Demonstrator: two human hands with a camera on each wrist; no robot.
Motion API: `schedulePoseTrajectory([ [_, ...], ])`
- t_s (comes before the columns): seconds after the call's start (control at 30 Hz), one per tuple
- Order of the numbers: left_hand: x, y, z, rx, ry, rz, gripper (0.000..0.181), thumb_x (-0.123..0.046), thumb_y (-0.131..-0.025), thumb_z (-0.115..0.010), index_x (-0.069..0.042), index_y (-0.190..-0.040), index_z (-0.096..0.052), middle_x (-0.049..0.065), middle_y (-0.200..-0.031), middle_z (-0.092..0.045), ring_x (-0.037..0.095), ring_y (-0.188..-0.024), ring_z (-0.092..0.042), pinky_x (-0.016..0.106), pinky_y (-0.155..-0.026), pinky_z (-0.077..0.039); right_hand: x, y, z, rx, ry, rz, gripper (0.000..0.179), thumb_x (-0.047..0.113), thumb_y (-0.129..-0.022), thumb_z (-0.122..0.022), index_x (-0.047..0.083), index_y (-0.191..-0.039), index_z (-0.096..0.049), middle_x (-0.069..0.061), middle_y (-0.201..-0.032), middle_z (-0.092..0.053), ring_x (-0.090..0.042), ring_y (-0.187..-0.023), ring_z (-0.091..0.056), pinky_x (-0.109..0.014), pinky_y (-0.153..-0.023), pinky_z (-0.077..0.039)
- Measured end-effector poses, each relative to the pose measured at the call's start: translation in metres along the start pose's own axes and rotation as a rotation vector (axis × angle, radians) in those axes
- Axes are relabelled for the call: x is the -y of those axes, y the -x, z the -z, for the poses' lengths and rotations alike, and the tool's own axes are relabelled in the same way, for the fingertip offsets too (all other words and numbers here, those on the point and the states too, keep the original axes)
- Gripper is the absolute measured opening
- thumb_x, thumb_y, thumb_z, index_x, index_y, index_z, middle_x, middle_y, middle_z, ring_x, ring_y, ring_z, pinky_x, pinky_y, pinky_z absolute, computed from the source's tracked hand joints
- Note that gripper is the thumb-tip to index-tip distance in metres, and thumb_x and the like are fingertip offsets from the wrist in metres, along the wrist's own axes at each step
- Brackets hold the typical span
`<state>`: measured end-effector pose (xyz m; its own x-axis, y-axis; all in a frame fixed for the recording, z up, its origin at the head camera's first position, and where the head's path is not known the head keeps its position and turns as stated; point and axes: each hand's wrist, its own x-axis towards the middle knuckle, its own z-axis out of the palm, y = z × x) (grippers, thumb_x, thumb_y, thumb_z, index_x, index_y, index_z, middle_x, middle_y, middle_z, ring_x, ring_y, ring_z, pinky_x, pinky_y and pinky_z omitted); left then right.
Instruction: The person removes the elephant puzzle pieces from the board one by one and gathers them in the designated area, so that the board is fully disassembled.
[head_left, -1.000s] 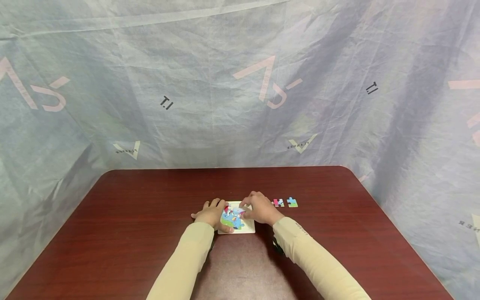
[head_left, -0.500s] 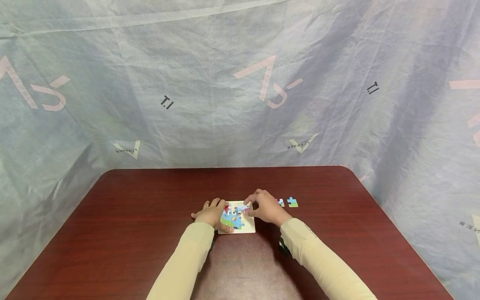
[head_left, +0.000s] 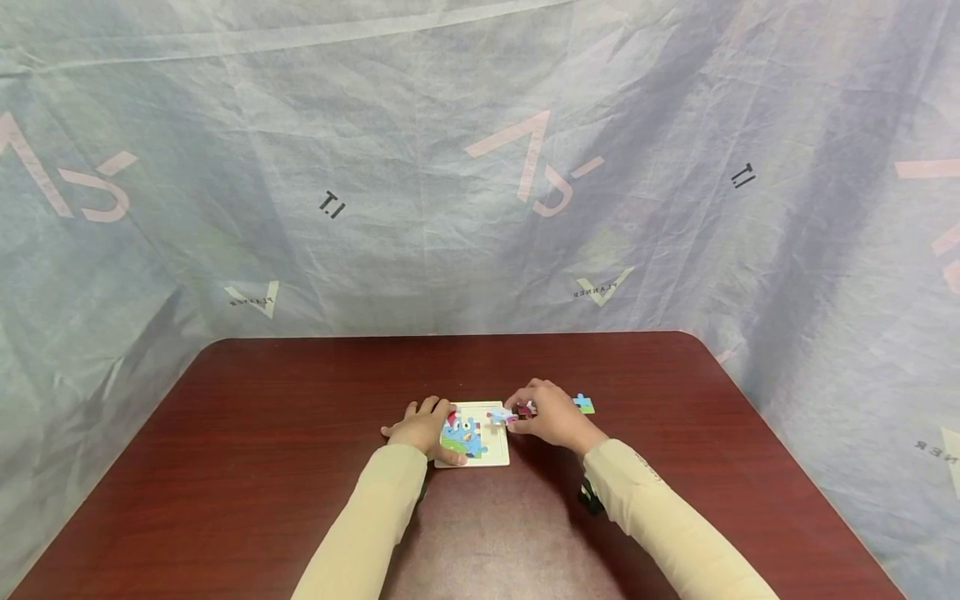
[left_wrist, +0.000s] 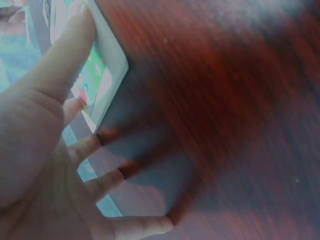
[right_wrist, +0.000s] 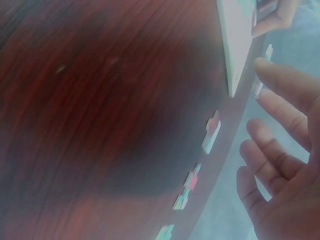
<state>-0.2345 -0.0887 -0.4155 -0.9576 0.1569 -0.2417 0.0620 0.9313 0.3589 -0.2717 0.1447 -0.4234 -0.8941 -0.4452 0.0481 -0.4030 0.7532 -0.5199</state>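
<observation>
Puzzle piece (head_left: 500, 416) is pinched in the fingers of the right hand (head_left: 553, 419), over the 2 o'clock edge of the tray (head_left: 496, 446), can't tell how high. Left hand (head_left: 420, 430) is at 9 o'clock, fingers spread and not clutching anything, thumb across the rim. Joined pieces (head_left: 463, 440) sit toward 8 o'clock inside.

Biggest risk imo: the pinch is only at one end, so a weak squeeze could let it tip or drop. Dip the right hand and it might scatter the loose pieces (right_wrist: 192, 182) toward 3 o'clock on the counter (head_left: 300, 433); a shove from the left could slide the tray.

Head view mostly hides that row, but the right wrist cam shows it stretching away from the tray
</observation>
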Motion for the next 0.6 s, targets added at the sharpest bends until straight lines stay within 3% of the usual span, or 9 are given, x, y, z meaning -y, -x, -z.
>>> schedulePoseTrajectory([
  [0.33, 0.001, -0.001, 0.0, 0.008, -0.001, 0.001, 0.084, -0.037, -0.08, -0.088, -0.012, -0.146, -0.044, 0.016, -0.16, -0.033, 0.047, -0.147, -0.026, 0.083, -0.098, -0.03, -0.014, 0.01, 0.008, -0.019, 0.033, 0.067, 0.022, 0.015, -0.086, -0.083, 0.01, -0.106, -0.076, -0.007, -0.101, -0.064, -0.031, -0.098, -0.058, -0.044, -0.084, -0.049],
  [0.6, 0.003, -0.002, -0.001, 0.003, -0.015, 0.0, 0.085, -0.038, -0.08, -0.088, -0.011, -0.146, -0.043, 0.016, -0.16, -0.033, 0.047, -0.147, -0.027, 0.083, -0.097, -0.03, -0.021, 0.019, 0.012, -0.004, 0.046, 0.052, 0.021, 0.015, -0.086, -0.083, 0.012, -0.106, -0.077, -0.003, -0.099, -0.062, -0.027, -0.097, -0.058, -0.047, -0.085, -0.048],
])
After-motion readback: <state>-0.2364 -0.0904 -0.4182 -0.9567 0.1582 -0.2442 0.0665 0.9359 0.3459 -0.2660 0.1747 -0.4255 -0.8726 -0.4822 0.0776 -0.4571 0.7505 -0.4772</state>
